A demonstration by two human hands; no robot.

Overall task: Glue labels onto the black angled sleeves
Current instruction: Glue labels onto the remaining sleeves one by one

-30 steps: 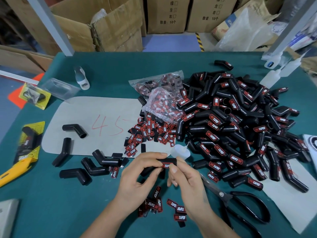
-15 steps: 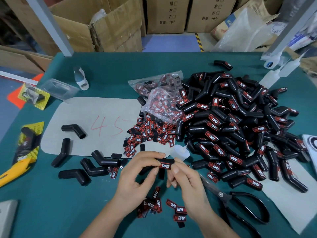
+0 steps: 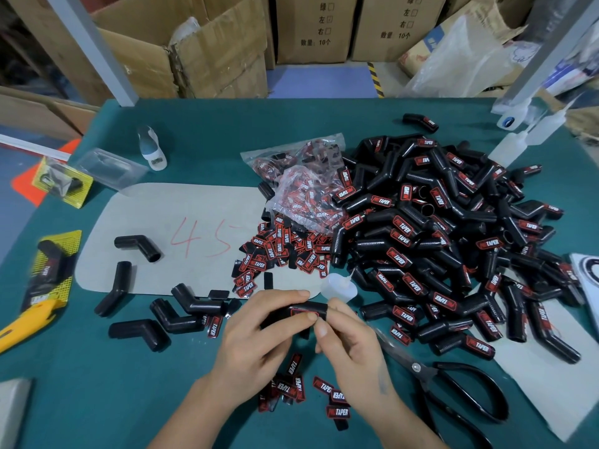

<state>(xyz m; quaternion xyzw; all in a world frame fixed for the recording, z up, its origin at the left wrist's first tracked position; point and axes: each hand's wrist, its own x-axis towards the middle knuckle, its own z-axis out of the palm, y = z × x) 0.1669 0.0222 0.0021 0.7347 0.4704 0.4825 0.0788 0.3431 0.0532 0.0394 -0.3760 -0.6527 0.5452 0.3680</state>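
Note:
My left hand (image 3: 259,338) grips a black angled sleeve (image 3: 308,308) low over the green table, thumb pressed on the red label on its top. My right hand (image 3: 348,343) pinches the sleeve's right end with thumb and fingers. A large heap of labelled sleeves (image 3: 447,241) lies to the right. Several unlabelled sleeves (image 3: 168,315) lie to the left. Loose red-and-black labels (image 3: 278,251) are spread behind my hands, and a few more labels (image 3: 324,390) lie in front of them.
A small glue bottle (image 3: 338,286) lies just behind my hands. Black scissors (image 3: 453,387) lie at the right, a yellow utility knife (image 3: 19,325) at the left edge. Plastic bags of labels (image 3: 301,183) and a grey sheet marked 45 (image 3: 155,222) lie behind. Boxes stand beyond the table.
Both hands stay on the same sleeve. My left thumb has slid over the label, which now shows only partly.

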